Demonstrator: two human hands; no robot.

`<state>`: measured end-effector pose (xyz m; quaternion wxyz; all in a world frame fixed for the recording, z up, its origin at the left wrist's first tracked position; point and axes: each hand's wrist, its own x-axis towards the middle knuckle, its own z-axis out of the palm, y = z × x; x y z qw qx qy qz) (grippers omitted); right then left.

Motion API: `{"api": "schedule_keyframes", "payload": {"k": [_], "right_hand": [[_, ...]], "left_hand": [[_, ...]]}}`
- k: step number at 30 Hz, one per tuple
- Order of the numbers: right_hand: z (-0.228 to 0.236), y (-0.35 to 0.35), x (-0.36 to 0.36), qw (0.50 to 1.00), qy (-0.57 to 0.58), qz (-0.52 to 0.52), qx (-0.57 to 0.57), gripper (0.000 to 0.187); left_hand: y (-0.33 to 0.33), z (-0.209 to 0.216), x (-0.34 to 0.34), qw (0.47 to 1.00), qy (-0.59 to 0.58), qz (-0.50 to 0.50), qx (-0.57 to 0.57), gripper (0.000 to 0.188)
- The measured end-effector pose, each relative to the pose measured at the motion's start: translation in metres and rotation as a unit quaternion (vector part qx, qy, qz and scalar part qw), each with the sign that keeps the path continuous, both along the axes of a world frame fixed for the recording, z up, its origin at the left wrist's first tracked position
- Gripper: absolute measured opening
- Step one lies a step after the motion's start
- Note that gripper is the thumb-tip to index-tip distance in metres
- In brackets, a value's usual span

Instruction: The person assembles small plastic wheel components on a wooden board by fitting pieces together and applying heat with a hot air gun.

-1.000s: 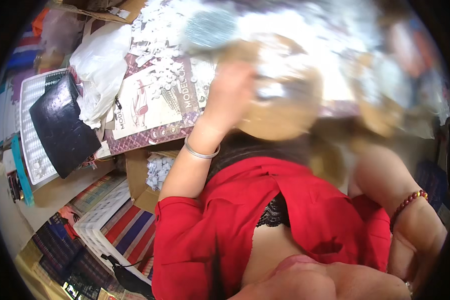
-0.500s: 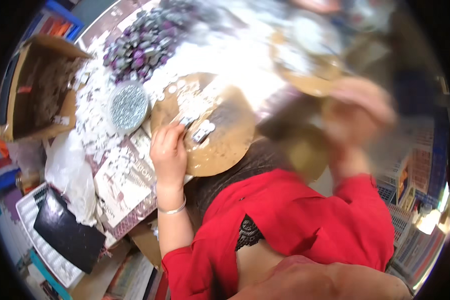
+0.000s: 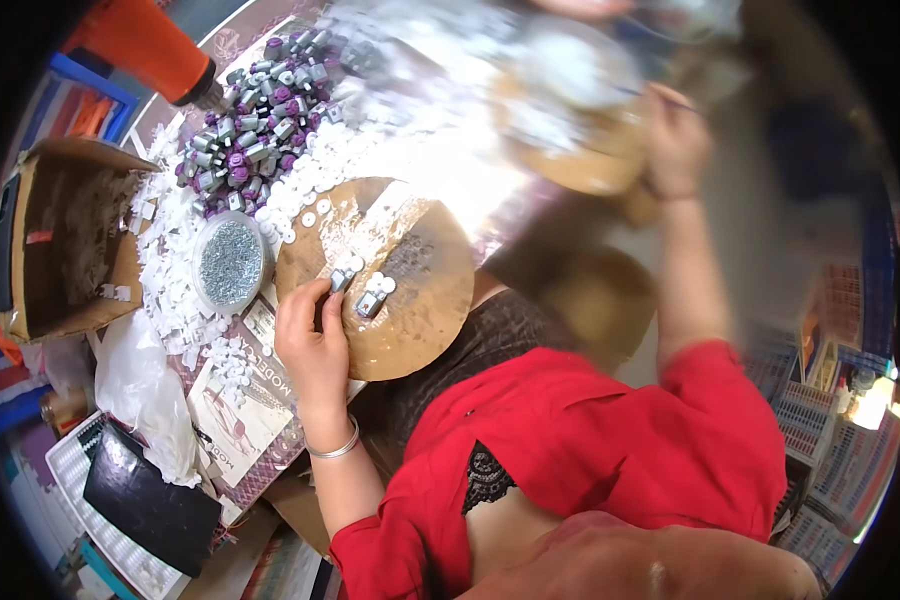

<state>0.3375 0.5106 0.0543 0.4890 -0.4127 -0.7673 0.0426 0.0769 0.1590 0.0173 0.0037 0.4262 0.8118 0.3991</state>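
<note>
My left hand [image 3: 313,330] pinches a small grey block [image 3: 341,279] between thumb and fingertips, over a round brown cardboard disc [image 3: 420,320]. A second grey block [image 3: 371,304] lies beside it on the disc, with small white round pieces [image 3: 381,284] next to it. A shiny smear and a dark patch cover parts of the disc. My right hand [image 3: 680,145] reaches to the far right, next to another brown disc [image 3: 610,165] bearing white pieces. Its fingers are closed on something thin and dark, too blurred to name.
A heap of grey and purple pieces [image 3: 260,130] stands at the far left. Near it are a tub of small silvery parts [image 3: 231,262], scattered white pieces [image 3: 165,290], a cardboard box [image 3: 65,250] and an orange tool [image 3: 145,45]. A blurred white bowl [image 3: 580,65] is far right.
My right hand has moved away from me to the far disc. My left hand still holds a block. The view has shifted, and the orange tool has come into it at the upper left.
</note>
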Motion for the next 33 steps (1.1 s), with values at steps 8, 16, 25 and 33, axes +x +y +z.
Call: {"api": "schedule_keyframes", "payload": {"k": [8, 16, 25, 33], "right_hand": [[-0.003, -0.055, -0.04, 0.903, 0.282, 0.204, -0.25, 0.013], [-0.055, -0.143, -0.138, 0.756, 0.212, 0.411, -0.463, 0.016], [-0.048, -0.15, -0.098, 0.72, 0.18, 0.421, -0.522, 0.015], [-0.011, -0.075, -0.064, 0.905, 0.275, 0.275, -0.171, 0.007]], "left_hand": [[0.003, -0.005, -0.001, 0.997, -0.061, 0.028, 0.029, 0.013], [0.005, -0.014, -0.001, 0.999, -0.028, 0.027, 0.036, 0.015], [-0.011, -0.001, 0.02, 0.996, 0.061, -0.041, 0.051, 0.018], [-0.01, -0.001, 0.019, 0.993, 0.074, -0.091, 0.004, 0.018]]}}
